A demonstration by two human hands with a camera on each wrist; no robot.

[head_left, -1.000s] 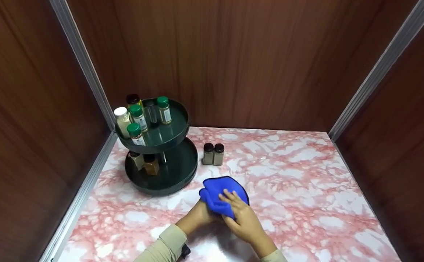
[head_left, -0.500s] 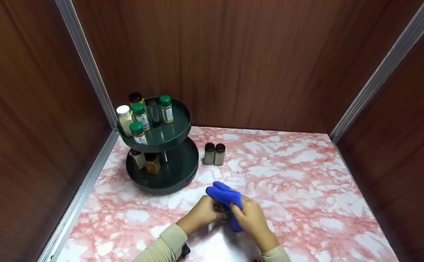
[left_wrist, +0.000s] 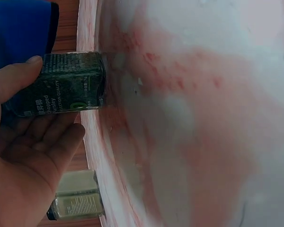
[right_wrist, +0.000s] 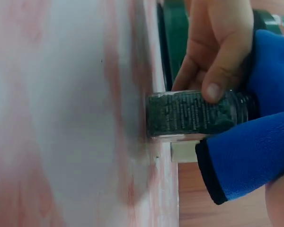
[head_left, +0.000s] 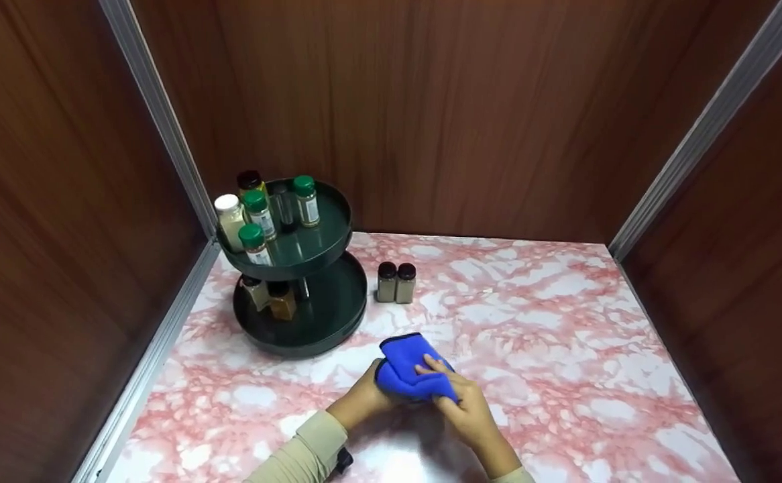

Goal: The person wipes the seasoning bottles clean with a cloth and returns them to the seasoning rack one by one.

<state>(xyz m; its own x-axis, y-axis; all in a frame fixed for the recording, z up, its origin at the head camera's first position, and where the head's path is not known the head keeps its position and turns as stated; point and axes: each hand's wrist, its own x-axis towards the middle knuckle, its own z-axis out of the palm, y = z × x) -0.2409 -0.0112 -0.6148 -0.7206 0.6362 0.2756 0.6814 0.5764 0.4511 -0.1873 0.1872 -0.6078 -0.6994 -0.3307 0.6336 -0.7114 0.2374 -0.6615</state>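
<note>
My left hand [head_left: 363, 397] grips a clear spice jar labelled chopped parsley [left_wrist: 71, 87], filled with dark green flakes. Thumb and fingers hold its sides in the left wrist view. The jar [right_wrist: 180, 113] has its base close to the tabletop; whether they touch I cannot tell. A blue cloth [head_left: 408, 365] with black edging lies over the jar's cap end, and in the head view it hides the jar. My right hand [head_left: 469, 410] holds this cloth between thumb and fingers. In the right wrist view the cloth covers most of that hand.
A dark green two-tier turntable [head_left: 334, 335] stands left, with several spice jars on both tiers. Behind my hands stand two black-capped jars [head_left: 395, 287] side by side. Brown wood-look panels [head_left: 471, 121] enclose the pink-and-white marbled table [head_left: 565, 362].
The cloth goes from spread over the jar, to bunched at its right with the jar partly showing, to draped over its top again. My right hand shifts with it; the left stays put.
</note>
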